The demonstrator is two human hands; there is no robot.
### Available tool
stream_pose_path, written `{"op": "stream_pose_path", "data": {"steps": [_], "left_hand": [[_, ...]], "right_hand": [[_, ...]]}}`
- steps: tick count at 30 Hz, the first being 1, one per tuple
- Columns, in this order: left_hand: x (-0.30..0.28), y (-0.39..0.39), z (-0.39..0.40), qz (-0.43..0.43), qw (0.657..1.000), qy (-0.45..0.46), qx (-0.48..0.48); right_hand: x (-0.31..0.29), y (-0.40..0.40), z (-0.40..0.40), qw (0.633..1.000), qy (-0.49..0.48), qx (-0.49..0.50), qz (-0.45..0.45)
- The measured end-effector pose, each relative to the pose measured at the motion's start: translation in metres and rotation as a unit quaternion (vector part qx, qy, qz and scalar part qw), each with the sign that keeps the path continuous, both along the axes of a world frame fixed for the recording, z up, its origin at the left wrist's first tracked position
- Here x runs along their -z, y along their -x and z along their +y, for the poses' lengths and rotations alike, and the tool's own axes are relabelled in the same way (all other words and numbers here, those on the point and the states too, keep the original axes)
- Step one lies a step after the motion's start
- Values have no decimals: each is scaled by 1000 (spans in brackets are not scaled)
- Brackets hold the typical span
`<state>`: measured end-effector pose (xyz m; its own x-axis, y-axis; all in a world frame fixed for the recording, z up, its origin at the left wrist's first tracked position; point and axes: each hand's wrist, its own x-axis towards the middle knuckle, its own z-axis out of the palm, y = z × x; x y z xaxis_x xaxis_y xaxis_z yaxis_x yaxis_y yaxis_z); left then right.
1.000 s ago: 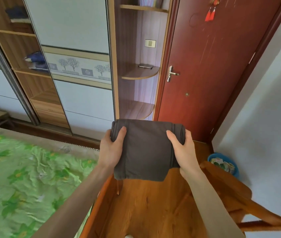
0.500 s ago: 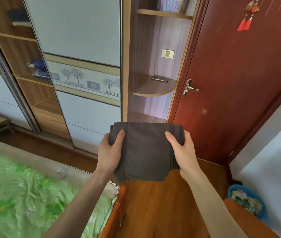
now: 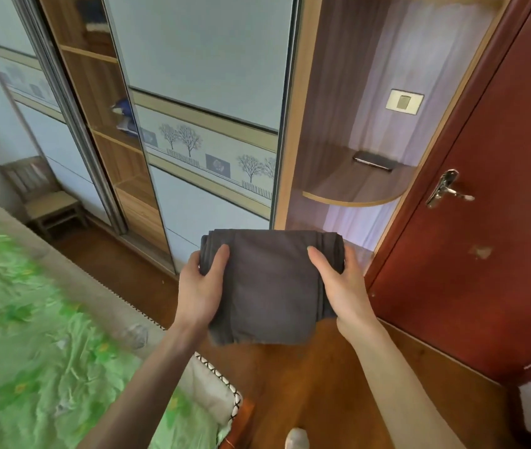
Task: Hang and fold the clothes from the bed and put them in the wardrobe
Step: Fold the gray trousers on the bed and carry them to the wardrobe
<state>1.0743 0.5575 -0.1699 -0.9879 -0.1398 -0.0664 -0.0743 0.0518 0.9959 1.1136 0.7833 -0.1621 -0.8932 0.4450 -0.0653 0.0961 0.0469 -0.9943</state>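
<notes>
You have stepped nearer the wooden wardrobe with sliding doors (image 3: 199, 124), your left hand (image 3: 199, 290) and right hand (image 3: 342, 286) gripping the folded dark grey cloth (image 3: 270, 286), folding done, shelving left.

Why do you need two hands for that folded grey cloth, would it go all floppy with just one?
Probably yes. The folded grey cloth looks soft: its near edge already droops where nothing holds it. The left hand and right hand each grip a side, which likely keeps the layers stacked. Held by one side, it would probably sag and unfold. It seems light, not fragile.
</notes>
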Motion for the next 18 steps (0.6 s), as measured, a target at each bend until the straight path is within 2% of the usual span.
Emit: {"op": "stream_pose_path", "data": {"steps": [10,18], "left_hand": [[12,141,44,-12,993,22,-119],[13,198,37,4,975,9,-224]], "right_hand": [[5,190,48,990,16,-143,4],[2,293,31,974,-2,-227,0]]}}
